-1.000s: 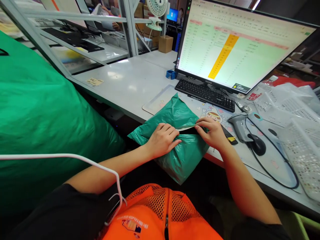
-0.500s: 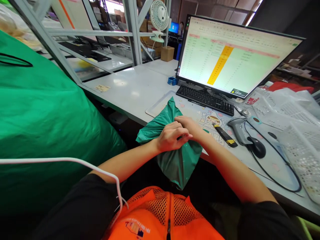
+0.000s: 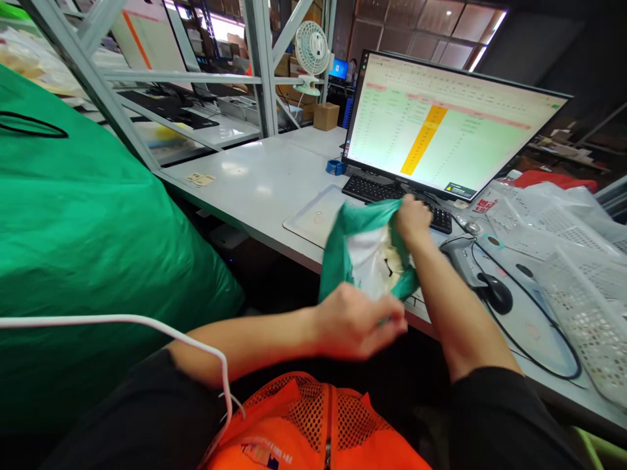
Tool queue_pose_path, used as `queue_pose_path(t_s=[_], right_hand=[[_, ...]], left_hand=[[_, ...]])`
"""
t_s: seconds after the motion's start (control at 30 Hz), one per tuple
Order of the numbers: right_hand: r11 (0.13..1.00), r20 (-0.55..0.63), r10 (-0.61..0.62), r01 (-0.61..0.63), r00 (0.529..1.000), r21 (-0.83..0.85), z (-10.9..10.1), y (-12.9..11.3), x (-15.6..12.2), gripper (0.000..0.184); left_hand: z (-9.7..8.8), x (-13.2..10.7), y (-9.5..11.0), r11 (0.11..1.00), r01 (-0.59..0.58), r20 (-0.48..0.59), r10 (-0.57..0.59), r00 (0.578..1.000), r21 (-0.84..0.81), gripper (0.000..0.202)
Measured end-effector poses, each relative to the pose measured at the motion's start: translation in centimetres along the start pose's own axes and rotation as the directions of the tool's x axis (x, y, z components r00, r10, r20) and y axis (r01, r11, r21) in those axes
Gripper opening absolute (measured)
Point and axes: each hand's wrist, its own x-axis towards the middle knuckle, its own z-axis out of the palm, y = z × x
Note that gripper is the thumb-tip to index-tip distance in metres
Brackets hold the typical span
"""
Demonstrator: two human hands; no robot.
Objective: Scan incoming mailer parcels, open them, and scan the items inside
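A green plastic mailer bag (image 3: 343, 251) is held up above the desk's front edge, its mouth pulled wide. A white item (image 3: 375, 261) with pale print shows inside the opening. My left hand (image 3: 357, 323), blurred by motion, grips the bag's near lower edge. My right hand (image 3: 414, 219) is closed on the far upper edge of the bag, in front of the keyboard.
A monitor (image 3: 450, 127) with a spreadsheet stands behind a black keyboard (image 3: 377, 190). A barcode scanner (image 3: 458, 254) and mouse (image 3: 497, 297) lie right of the bag, white mesh baskets (image 3: 588, 287) beyond. A big green sack (image 3: 83, 248) fills the left. A desk fan (image 3: 311, 52) stands behind.
The bag lay shut under both hands on the desk edge; now it is lifted and pulled open, showing white contents. My right hand has moved up and away, my left down toward me.
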Motion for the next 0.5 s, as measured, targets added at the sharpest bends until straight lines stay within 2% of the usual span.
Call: queue_pose_path(t_s=[0.03, 0.07, 0.1, 0.13, 0.2, 0.27, 0.3, 0.33, 0.37, 0.43, 0.47, 0.5], right_hand=[[0.994, 0.008, 0.106, -0.106, 0.994, -0.007, -0.4, 1.9, 1.5, 0.046], [0.982, 0.015, 0.189, -0.189, 0.982, -0.01, -0.6, 3.6, 2.6, 0.046], [0.971, 0.021, 0.238, -0.238, 0.971, -0.006, -0.6, 4.9, 3.4, 0.043], [0.965, 0.025, 0.261, -0.261, 0.965, 0.005, -0.5, 5.9, 3.9, 0.039], [0.968, 0.012, 0.248, -0.248, 0.969, 0.028, 0.4, 6.3, 4.1, 0.033], [0.975, -0.02, 0.206, -0.203, 0.978, 0.094, 1.8, 5.2, 3.6, 0.028], [0.969, -0.039, 0.185, -0.176, 0.982, 0.174, 2.4, 4.5, 3.3, 0.023], [0.951, -0.054, 0.164, -0.144, 0.985, 0.272, 3.0, 3.8, 2.9, 0.016], [0.92, -0.062, 0.144, -0.111, 0.988, 0.375, 3.5, 3.1, 2.5, 0.011], [0.837, -0.059, 0.104, -0.056, 0.993, 0.545, 4.3, 2.2, 1.6, 0.021], [0.802, -0.046, 0.088, -0.044, 0.995, 0.596, 4.6, 1.8, 1.1, 0.025], [0.768, -0.029, 0.078, -0.041, 0.997, 0.639, 5.0, 1.6, 0.6, 0.028]], left_hand=[[-1.1, -1.2, 1.0, 0.999, 0.03, 0.061, -0.029, 0.998, -0.014, 0.018], [-2.2, -2.5, 1.6, 0.992, 0.127, 0.137, -0.125, 0.983, 0.0, 0.021], [-3.3, -3.8, 1.6, 0.964, 0.265, 0.193, -0.263, 0.945, 0.015, 0.019], [-4.3, -4.9, 1.1, 0.917, 0.395, 0.227, -0.395, 0.89, 0.048, 0.017], [-5.5, -6.2, -1.1, 0.787, 0.602, 0.28, -0.613, 0.739, 0.135, 0.02], [-5.7, -6.3, -4.3, 0.658, 0.717, 0.311, -0.748, 0.586, 0.231, 0.022], [-5.7, -5.9, -6.0, 0.592, 0.754, 0.291, -0.802, 0.521, 0.284, 0.021], [-5.6, -5.4, -7.7, 0.527, 0.78, 0.231, -0.85, 0.474, 0.338, 0.02], [-5.5, -4.8, -9.5, 0.467, 0.796, 0.148, -0.882, 0.447, 0.385, 0.025], [-5.7, -3.6, -13.2, 0.374, 0.823, -0.007, -0.909, 0.417, 0.428, 0.055], [-5.9, -3.1, -15.1, 0.347, 0.848, -0.039, -0.918, 0.394, 0.402, 0.072], [-6.2, -2.6, -17.0, 0.311, 0.889, -0.032, -0.94, 0.341, 0.336, 0.085]])
